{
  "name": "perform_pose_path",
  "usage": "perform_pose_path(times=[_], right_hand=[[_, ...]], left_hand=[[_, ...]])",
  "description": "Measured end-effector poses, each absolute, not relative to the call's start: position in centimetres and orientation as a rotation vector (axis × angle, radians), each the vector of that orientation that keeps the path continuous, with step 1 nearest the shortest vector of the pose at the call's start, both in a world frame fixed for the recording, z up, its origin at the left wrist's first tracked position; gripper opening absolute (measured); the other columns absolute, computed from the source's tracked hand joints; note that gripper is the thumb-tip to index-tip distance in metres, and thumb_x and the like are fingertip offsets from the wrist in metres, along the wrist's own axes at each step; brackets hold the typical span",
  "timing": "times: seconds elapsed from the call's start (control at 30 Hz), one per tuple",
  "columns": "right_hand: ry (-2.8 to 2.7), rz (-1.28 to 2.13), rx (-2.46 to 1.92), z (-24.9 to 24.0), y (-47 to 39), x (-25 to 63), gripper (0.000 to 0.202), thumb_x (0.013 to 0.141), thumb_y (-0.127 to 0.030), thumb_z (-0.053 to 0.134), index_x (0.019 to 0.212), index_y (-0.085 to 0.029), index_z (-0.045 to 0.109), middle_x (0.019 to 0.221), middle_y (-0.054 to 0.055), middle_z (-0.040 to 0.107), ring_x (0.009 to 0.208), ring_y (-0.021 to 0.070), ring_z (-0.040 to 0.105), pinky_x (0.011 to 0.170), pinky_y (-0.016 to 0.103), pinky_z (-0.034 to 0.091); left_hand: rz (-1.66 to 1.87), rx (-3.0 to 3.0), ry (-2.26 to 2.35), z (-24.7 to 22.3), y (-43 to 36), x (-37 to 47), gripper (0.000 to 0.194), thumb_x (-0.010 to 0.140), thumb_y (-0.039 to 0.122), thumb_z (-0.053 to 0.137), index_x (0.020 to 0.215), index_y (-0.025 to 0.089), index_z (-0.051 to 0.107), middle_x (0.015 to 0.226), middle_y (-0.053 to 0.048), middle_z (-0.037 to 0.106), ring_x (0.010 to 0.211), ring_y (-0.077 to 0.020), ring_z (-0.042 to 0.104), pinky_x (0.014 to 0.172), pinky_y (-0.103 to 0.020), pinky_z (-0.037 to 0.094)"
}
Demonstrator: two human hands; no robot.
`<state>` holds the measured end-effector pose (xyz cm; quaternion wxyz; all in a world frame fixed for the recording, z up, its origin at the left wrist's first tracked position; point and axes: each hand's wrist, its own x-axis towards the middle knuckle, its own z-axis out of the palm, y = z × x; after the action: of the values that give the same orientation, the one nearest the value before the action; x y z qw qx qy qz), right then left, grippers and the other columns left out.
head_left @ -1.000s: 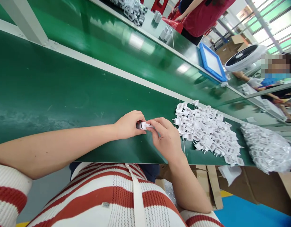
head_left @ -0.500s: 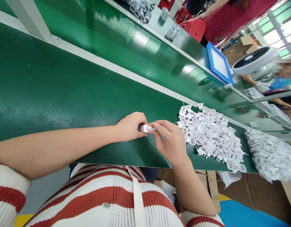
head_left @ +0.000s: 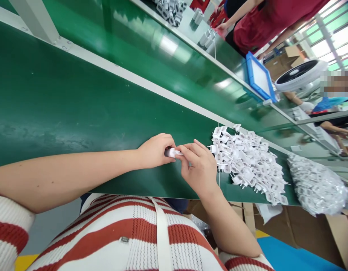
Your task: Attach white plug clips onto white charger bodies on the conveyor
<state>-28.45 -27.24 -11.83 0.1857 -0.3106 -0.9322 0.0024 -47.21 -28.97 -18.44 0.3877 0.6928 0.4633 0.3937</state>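
Observation:
My left hand [head_left: 155, 150] is closed around a small white plastic piece [head_left: 171, 152] with a greyish side, most of it hidden in the fingers. From the right, my right hand [head_left: 201, 167] pinches the narrow end of the same piece between thumb and fingers. Both hands meet just above the green work surface, near its front edge. Close by my right hand lies a heap of white plastic plug-like parts [head_left: 249, 162], some with pins showing.
A clear plastic bag [head_left: 315, 184] full of white parts lies beyond the heap. A pale metal rail [head_left: 151, 86] crosses the green table [head_left: 78, 109]. Across it are a blue tray [head_left: 260, 77], a white fan [head_left: 301, 75], grey cylinders [head_left: 207, 37] and co-workers.
My right fingers have shifted slightly on the white piece, with one finger now raised. My left hand keeps its hold. Across the table, a person in red has moved an arm toward the grey cylinders.

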Motion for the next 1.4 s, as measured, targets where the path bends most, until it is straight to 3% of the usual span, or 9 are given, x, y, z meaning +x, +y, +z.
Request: perform_pose_path(times=[0.13,0.2,0.27,0.33,0.43,0.53,0.63,0.87,1.4], right_hand=[[-2.380,0.321,-0.964,-14.1,-28.0,-27.8,0.030,0.095,-0.017,0.064,0.123,-0.029,0.067,0.103,0.001,0.076,0.093,0.0180,0.071,0.116,0.052,0.046],[-2.156,0.652,-1.038,-15.4,-28.1,-27.4,0.060,0.091,-0.026,0.074,0.146,-0.032,0.051,0.124,0.006,0.071,0.107,0.0214,0.070,0.112,0.053,0.051],[-1.968,0.934,-1.032,-16.1,-27.8,-27.2,0.079,0.084,-0.035,0.082,0.153,-0.033,0.043,0.144,0.010,0.059,0.122,0.0245,0.065,0.108,0.050,0.055],[-1.907,1.071,-0.945,-16.0,-27.0,-27.3,0.065,0.084,-0.037,0.082,0.144,-0.035,0.054,0.145,0.008,0.056,0.128,0.0251,0.061,0.108,0.047,0.056],[-1.893,1.163,-0.823,-14.8,-25.3,-28.1,0.045,0.087,-0.034,0.080,0.130,-0.036,0.066,0.128,0.004,0.066,0.115,0.0219,0.066,0.102,0.043,0.058],[-1.857,1.202,-0.755,-13.7,-23.7,-29.7,0.045,0.082,-0.034,0.085,0.124,-0.036,0.069,0.118,0.001,0.070,0.099,0.0192,0.070,0.094,0.040,0.061],[-1.812,1.204,-0.700,-13.8,-23.0,-31.5,0.042,0.080,-0.031,0.086,0.119,-0.034,0.070,0.115,0.001,0.069,0.097,0.0179,0.070,0.092,0.038,0.062],[-1.763,1.055,-0.748,-16.9,-24.6,-32.3,0.037,0.083,-0.023,0.082,0.117,-0.029,0.069,0.110,0.002,0.069,0.087,0.0154,0.070,0.080,0.033,0.064],[-1.974,0.786,-0.846,-16.5,-25.3,-31.8,0.042,0.084,-0.013,0.080,0.121,-0.025,0.065,0.099,0.003,0.071,0.084,0.0161,0.066,0.074,0.031,0.062]], left_hand=[[0.983,1.749,1.173,-18.3,-29.1,-47.3,0.021,0.078,0.026,0.081,0.086,0.017,0.064,0.092,-0.004,0.065,0.091,-0.0231,0.059,0.080,-0.034,0.044],[0.967,1.694,1.149,-17.8,-29.2,-47.4,0.018,0.081,0.027,0.077,0.091,0.017,0.066,0.093,-0.004,0.067,0.088,-0.0226,0.061,0.077,-0.034,0.045],[0.984,1.556,1.114,-17.0,-29.3,-47.6,0.021,0.084,0.031,0.074,0.098,0.017,0.066,0.093,-0.004,0.069,0.085,-0.0216,0.063,0.076,-0.033,0.046],[1.039,1.394,1.065,-15.6,-29.3,-48.0,0.030,0.087,0.038,0.073,0.106,0.017,0.064,0.098,-0.004,0.071,0.087,-0.0212,0.066,0.078,-0.033,0.049],[1.075,1.324,1.062,-13.4,-29.3,-49.0,0.040,0.087,0.042,0.074,0.116,0.017,0.063,0.107,-0.006,0.071,0.093,-0.0221,0.067,0.082,-0.034,0.051],[1.094,1.297,1.067,-11.9,-29.6,-50.0,0.046,0.088,0.045,0.073,0.122,0.016,0.062,0.114,-0.008,0.069,0.101,-0.0234,0.065,0.088,-0.036,0.050],[1.199,1.228,1.012,-11.7,-30.1,-50.5,0.045,0.094,0.050,0.065,0.121,0.015,0.060,0.114,-0.009,0.065,0.104,-0.0213,0.061,0.092,-0.034,0.048],[1.035,0.994,1.028,-14.0,-30.3,-50.1,0.045,0.096,0.049,0.049,0.126,0.016,0.050,0.078,0.001,0.052,0.070,-0.0150,0.049,0.063,-0.028,0.035],[0.965,0.812,0.955,-15.9,-29.7,-50.2,0.034,0.100,0.046,0.042,0.114,0.018,0.056,0.088,-0.003,0.055,0.071,-0.0153,0.047,0.066,-0.031,0.037]])
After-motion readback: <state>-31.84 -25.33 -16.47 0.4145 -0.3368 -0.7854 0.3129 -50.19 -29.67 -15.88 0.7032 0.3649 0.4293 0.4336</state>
